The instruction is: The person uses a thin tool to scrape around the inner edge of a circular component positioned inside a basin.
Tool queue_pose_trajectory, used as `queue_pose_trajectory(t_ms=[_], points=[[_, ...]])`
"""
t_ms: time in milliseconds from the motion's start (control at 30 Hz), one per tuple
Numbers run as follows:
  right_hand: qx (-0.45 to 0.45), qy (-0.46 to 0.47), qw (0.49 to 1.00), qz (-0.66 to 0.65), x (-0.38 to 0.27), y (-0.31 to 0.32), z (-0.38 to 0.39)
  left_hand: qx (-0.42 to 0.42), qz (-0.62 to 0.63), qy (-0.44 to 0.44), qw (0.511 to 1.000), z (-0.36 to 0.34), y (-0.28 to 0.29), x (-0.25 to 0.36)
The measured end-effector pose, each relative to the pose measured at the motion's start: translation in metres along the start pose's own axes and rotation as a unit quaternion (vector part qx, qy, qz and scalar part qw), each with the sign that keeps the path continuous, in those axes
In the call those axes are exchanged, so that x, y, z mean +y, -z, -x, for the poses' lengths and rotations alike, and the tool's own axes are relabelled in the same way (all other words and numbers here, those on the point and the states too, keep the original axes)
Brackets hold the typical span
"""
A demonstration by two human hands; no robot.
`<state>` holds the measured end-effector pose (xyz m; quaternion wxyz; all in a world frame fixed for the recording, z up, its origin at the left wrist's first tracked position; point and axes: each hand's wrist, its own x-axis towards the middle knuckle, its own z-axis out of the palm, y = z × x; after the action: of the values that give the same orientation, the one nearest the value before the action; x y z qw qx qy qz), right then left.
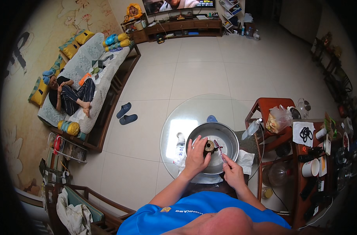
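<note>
Head view: left hand (pixel 197 156) has the round metal part (pixel 209 146), thumb on the near side, fingers curled around the left and far sides, hole facing up. Right hand (pixel 233 174) pinches the slim pink tool (pixel 219 146), fingers narrow on its near end, by the basin's near-right rim. Tool tip is at the part's right side; can't tell if it touches. Part is inside the metal basin (pixel 231 143), around the middle; can't tell if it's lifted or resting on the bottom.

Basin is on the round glass table (pixel 177 112). White tissue (pixel 246 161) just right of basin, clear bottle (pixel 252 130) farther right. Beyond that, red-brown stool (pixel 267 103) with a plastic bag (pixel 279 118) on it. Far left: person (pixel 69 94) lying on the sofa (pixel 108 80), blue slippers (pixel 128 119) on the floor between sofa and table.
</note>
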<state>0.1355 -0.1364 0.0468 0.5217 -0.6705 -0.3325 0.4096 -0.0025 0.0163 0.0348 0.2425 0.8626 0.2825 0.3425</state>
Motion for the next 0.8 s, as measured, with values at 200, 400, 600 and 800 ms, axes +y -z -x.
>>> queue_pose_trajectory(t_ms=[200, 400, 600, 800], points=[[0.003, 0.0, 1.0, 0.021, -0.006, 0.0017, 0.0005, -0.006, -0.007, -0.001, 1.0, -0.0004, -0.0011, -0.002], [0.009, -0.02, 1.0, -0.005, -0.0062, 0.002, 0.0002, 0.046, 0.003, 0.014, 0.999, 0.0012, -0.0029, 0.001], [0.0, -0.018, 1.0, 0.008, -0.0048, 0.0025, -0.0017, 0.052, -0.023, 0.018, 0.998, 0.0045, -0.0096, -0.008], [-0.009, -0.031, 0.999, 0.025, -0.0058, 0.0008, 0.0, 0.046, -0.03, 0.03, 0.998, 0.0007, -0.0041, -0.0007]])
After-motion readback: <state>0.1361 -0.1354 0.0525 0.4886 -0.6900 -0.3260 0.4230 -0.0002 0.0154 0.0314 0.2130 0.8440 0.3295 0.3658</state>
